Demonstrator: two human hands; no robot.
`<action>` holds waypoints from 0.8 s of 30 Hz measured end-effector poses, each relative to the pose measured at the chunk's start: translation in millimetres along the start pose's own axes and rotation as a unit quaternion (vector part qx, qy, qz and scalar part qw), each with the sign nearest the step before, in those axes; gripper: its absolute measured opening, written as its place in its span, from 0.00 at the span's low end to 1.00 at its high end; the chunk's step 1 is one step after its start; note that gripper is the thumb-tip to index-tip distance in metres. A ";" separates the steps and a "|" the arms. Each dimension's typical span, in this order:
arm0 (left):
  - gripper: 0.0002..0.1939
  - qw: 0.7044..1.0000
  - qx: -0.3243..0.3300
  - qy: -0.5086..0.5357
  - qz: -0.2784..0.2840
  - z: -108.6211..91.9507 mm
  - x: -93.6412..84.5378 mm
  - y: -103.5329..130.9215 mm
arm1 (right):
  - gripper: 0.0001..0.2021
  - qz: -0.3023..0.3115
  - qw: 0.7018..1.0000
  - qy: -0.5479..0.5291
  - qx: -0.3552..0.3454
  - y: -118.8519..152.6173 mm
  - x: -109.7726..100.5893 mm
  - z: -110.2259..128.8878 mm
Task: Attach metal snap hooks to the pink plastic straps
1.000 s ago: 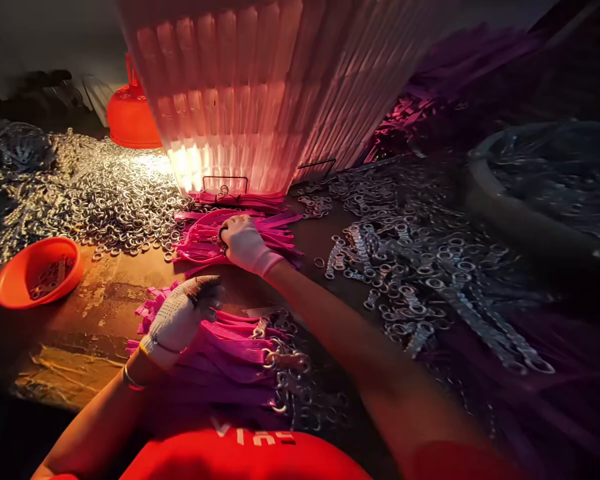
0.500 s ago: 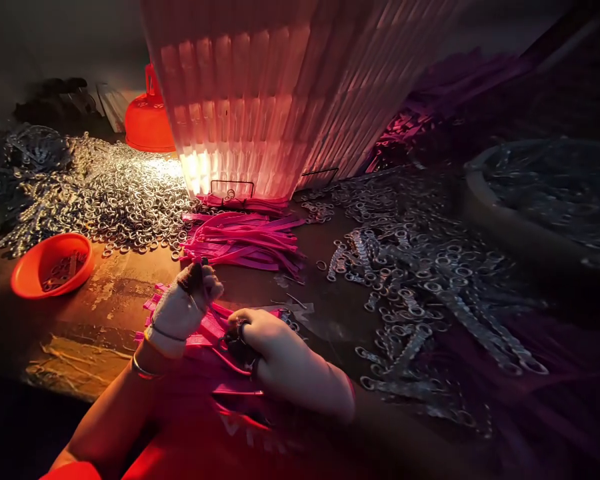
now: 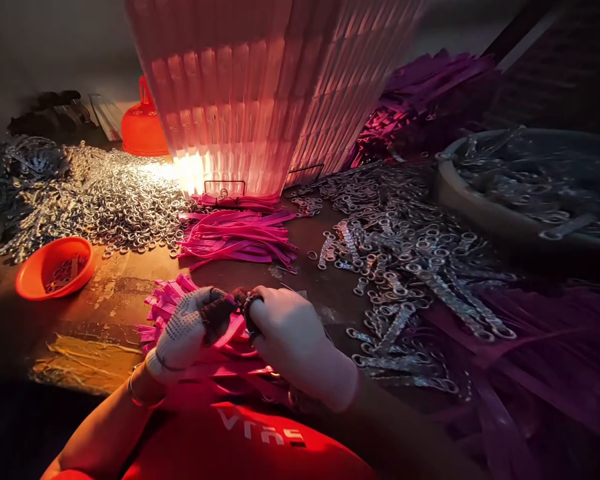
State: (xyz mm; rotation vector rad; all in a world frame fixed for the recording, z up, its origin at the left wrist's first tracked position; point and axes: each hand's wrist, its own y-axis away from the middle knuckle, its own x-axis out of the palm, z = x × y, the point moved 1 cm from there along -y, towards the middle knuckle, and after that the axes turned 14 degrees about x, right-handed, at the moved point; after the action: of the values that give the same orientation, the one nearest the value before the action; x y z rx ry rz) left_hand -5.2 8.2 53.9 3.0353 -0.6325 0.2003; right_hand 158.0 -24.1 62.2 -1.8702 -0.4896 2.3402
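Observation:
My left hand (image 3: 187, 330), in a dotted pale glove with darkened fingertips, is closed in a pinch on the end of a pink strap, of which only a little shows. My right hand (image 3: 293, 337), in a plain white glove, is closed against the left fingertips. Something dark and curved shows at its fingers, but I cannot make out what it is. Beneath both hands lies a bunch of pink straps (image 3: 165, 307), their ends fanned out to the left. Another bundle of pink straps (image 3: 237, 237) rests just beyond.
A heap of metal ring-ended pieces (image 3: 120, 200) lies at left, under an orange lamp (image 3: 143, 130). An orange bowl (image 3: 30, 273) holds small pieces. A ribbed translucent panel (image 3: 230, 100) stands behind. At right are loose metal pieces (image 3: 400, 267), a large tub (image 3: 453, 180) and purple straps (image 3: 510, 400).
My left hand has come down and to the right, away from the far strap bundle. My right hand has risen slightly, and the fingers of both hands now meet. The view has shifted a little.

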 end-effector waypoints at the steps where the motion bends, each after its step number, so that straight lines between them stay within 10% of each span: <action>1: 0.18 1.000 0.002 -0.023 0.011 -0.2 0.3 1.3 | 0.09 -0.008 0.999 0.022 -0.022 2.5 -0.1 0.9; 8: 0.08 0.921 0.170 -0.331 0.117 15.6 0.5 6.1 | 0.11 0.007 0.996 0.061 -0.058 16.5 8.9 -5.1; 17: 0.11 0.938 0.148 -0.283 0.136 19.7 1.3 6.9 | 0.13 0.192 0.979 -0.010 0.074 17.3 1.8 -7.5; 24: 0.08 0.896 0.170 -0.392 0.122 29.1 2.2 17.1 | 0.10 0.288 0.954 0.036 0.074 9.5 -3.9 -4.9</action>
State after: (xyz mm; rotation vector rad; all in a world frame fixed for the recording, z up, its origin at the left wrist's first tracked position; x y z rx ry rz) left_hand -6.6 -10.1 25.5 3.2760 -1.1077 -1.0768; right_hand 164.7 -33.3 62.0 -2.2395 0.2798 2.5178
